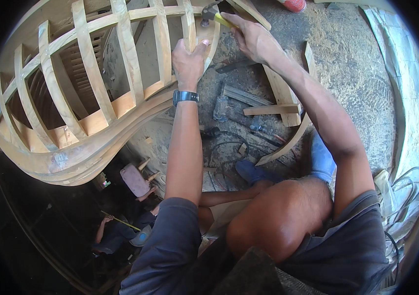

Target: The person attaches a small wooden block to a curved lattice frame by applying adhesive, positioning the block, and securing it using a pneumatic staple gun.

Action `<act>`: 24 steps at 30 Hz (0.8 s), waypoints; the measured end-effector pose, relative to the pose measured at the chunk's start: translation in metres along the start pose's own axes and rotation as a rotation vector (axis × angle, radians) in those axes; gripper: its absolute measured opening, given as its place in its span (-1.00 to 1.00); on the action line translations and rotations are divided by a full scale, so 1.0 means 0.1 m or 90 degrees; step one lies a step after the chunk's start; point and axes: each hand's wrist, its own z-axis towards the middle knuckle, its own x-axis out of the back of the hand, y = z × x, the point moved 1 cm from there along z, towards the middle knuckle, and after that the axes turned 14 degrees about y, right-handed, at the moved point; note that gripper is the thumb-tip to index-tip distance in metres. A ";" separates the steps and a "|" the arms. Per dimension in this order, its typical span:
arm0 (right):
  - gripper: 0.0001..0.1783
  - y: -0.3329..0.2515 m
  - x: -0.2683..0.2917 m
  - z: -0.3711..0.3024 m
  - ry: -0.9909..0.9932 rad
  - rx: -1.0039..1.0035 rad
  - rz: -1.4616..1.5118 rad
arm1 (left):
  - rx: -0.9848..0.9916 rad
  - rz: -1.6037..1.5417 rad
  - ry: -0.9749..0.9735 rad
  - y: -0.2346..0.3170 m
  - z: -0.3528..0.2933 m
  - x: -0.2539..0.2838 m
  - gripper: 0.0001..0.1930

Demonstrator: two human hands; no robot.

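A curved wooden frame [136, 109] with several light slats fills the upper left. My left hand [189, 64], with a watch [186, 97] on its wrist, is closed round the lower part of a wooden slat [188, 22] near the frame's right end. Its thumb points up to the right, and the fingertips are partly hidden. A claw hammer [225, 20] with a yellow handle is gripped in my right hand [258, 42]. The hammer's head is just above my left thumb, beside that slat; whether it touches the wood I cannot tell.
Curved wooden strips [295, 140] and a short plank [280, 93] lie on the dusty floor at my right, near dark cables [229, 132]. A small pinkish stool [135, 181] stands at lower left, beyond it another person [116, 236]. Silvery sheeting [406, 73] runs along the right.
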 end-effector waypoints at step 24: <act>-0.48 -0.04 0.02 -0.01 -0.117 0.006 -0.066 | 0.085 0.020 0.005 -0.18 0.06 0.00 -0.54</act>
